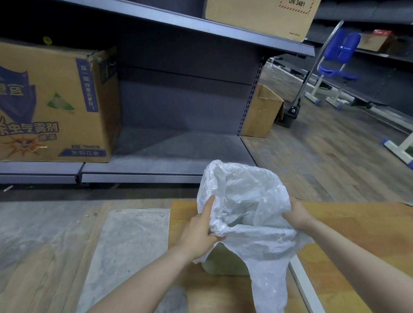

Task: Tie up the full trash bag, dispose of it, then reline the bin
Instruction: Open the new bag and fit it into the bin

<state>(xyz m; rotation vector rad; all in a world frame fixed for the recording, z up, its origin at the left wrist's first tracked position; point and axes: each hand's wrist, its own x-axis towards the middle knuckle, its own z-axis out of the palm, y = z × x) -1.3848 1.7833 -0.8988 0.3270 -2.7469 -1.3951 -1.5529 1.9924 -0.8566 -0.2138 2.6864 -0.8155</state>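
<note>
A thin white plastic trash bag (246,201) is spread open over a small pale bin (221,260) standing on the floor in front of me. My left hand (200,230) pinches the bag's near left rim. On the right side, my right hand (298,215) grips the rim, its fingers partly hidden in the plastic. A long flap of the bag hangs down the bin's right side to the bottom of the frame. Most of the bin is covered by the bag.
A low grey metal shelf (152,175) runs behind the bin, with a printed cardboard box (50,105) on its left. Another carton (261,13) sits on the upper shelf, and an open box (263,111) on the floor. Blue chairs (334,69) stand far right. My knee (219,307) is below.
</note>
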